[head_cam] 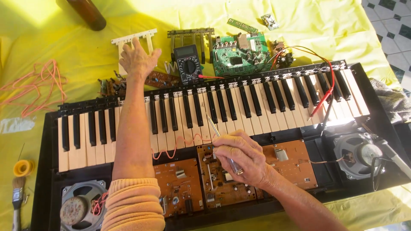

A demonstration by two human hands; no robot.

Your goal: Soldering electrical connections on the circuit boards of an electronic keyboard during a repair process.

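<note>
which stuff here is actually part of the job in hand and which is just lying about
In hand:
- right hand holding tweezers
- left hand on the loose white key strip
- opened keyboard
- brown circuit boards
- multimeter

Lying about:
- brown bottle
- paintbrush
- yellow tape roll
- pink wire tangle
- grey cloth
</note>
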